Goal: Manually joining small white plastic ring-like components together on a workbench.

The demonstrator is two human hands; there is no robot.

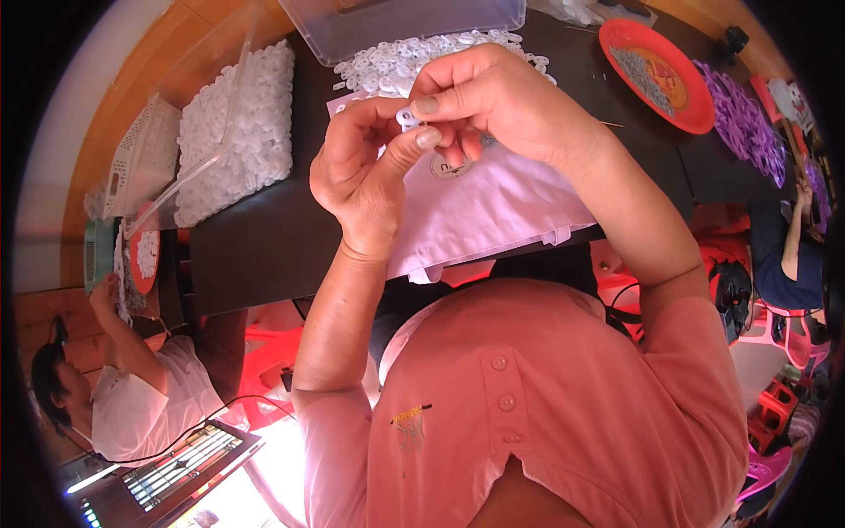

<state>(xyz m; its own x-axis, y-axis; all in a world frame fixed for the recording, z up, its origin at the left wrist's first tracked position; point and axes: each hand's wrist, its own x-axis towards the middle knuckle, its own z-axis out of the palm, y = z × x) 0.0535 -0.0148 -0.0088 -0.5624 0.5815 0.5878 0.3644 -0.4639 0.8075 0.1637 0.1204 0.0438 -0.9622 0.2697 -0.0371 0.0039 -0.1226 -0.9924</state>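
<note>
Between my two hands is a small white plastic piece with a round hole [406, 118]. My left hand [363, 172] has it pinched between thumb and fingers. My right hand [502, 99] meets it there, thumb and fingertips closed close to the piece; whatever those fingers hold is hidden. Beneath both hands a pink cloth bag [502, 202] with a round dark print lies at the table edge. Just beyond my hands a loose heap of similar white plastic pieces [387, 69] spreads in front of a clear plastic bin [405, 22].
Left of me stands a large pile of white pieces [238, 132] beside clear plastic sheeting. A red bowl [700, 106] of small grey parts sits at the far right, next to purple pieces [744, 123]. A person [150, 378] works at the left; another person's arm [795, 224] shows at the right.
</note>
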